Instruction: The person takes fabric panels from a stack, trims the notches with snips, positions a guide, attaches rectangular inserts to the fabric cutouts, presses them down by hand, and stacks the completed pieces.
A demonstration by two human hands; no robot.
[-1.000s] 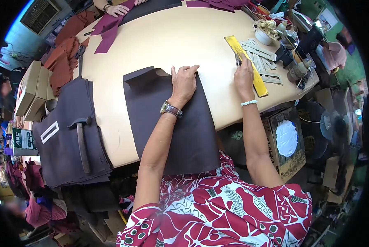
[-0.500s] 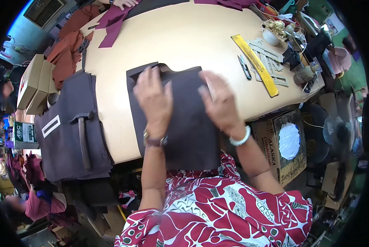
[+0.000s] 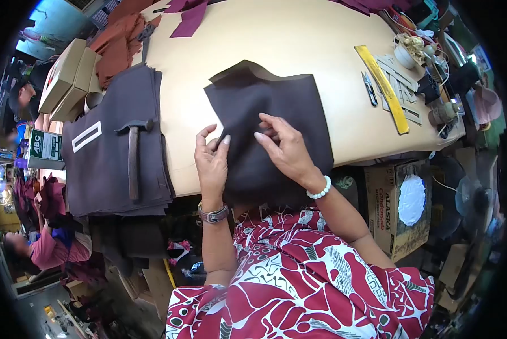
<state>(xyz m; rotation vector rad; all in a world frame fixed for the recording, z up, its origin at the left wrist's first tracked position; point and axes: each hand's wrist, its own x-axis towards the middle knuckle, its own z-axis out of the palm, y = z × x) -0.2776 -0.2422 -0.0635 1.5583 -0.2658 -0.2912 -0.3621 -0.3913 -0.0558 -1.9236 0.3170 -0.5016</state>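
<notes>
A dark brown fabric piece (image 3: 287, 101) with a curved cut-out at its top edge lies before me, its near part hanging over the table edge. My left hand (image 3: 211, 164) pinches the left edge of this piece between thumb and fingers. Over the middle of the fabric is my right hand (image 3: 290, 150), thumb and forefinger apart, holding nothing that I can see. To the left is a stack of dark fabric pieces (image 3: 95, 169). A hammer (image 3: 133, 158) and a white rectangular frame (image 3: 87, 137) rest on that stack.
On the right of the pale table (image 3: 253, 34) lie a yellow ruler (image 3: 382, 90), thread snips (image 3: 370, 89) and grey templates (image 3: 403, 93). Rust-coloured fabric (image 3: 115, 45) and cardboard boxes (image 3: 67, 76) are at the left. A carton (image 3: 383, 214) stands below the table's right side.
The fabric has turned and shifted, its cut-out edge now farther forward. My left hand has come back to pinch its left edge; my right hand has moved inward and nearer me.
</notes>
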